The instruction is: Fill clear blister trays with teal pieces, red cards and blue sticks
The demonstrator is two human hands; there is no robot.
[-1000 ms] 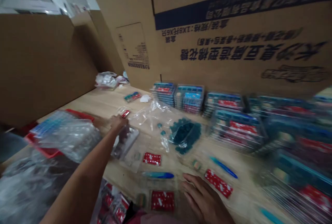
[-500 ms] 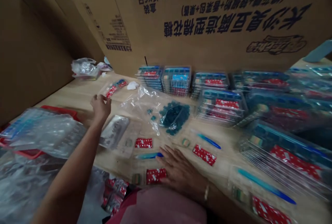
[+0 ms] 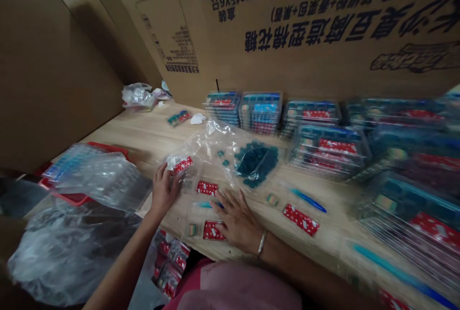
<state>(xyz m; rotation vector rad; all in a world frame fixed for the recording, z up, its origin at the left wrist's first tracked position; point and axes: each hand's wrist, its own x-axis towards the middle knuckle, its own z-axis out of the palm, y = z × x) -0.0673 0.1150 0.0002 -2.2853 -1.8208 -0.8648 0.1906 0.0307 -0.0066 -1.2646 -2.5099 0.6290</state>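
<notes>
My left hand (image 3: pixel 163 190) is closed on a small clear packet with a red card (image 3: pixel 179 164) and holds it just above the wooden table (image 3: pixel 143 132). My right hand (image 3: pixel 235 219) lies flat and open on a clear blister tray (image 3: pixel 206 216) that holds a red card and a blue pen. A second tray with a red card (image 3: pixel 206 188) lies between my hands. Beyond them sits a clear bag of dark teal pieces (image 3: pixel 257 159).
Stacks of filled clear packs (image 3: pixel 260 111) line the back and right of the table, against a big printed cardboard box (image 3: pixel 323 27). A red basket with clear plastic trays (image 3: pixel 93 176) is at the left. Another open tray with pen and red card (image 3: pixel 300 212) lies to the right.
My left hand has come back from the far side of the table towards me, now holding a red-card packet. My right hand stays flat on the near tray.
</notes>
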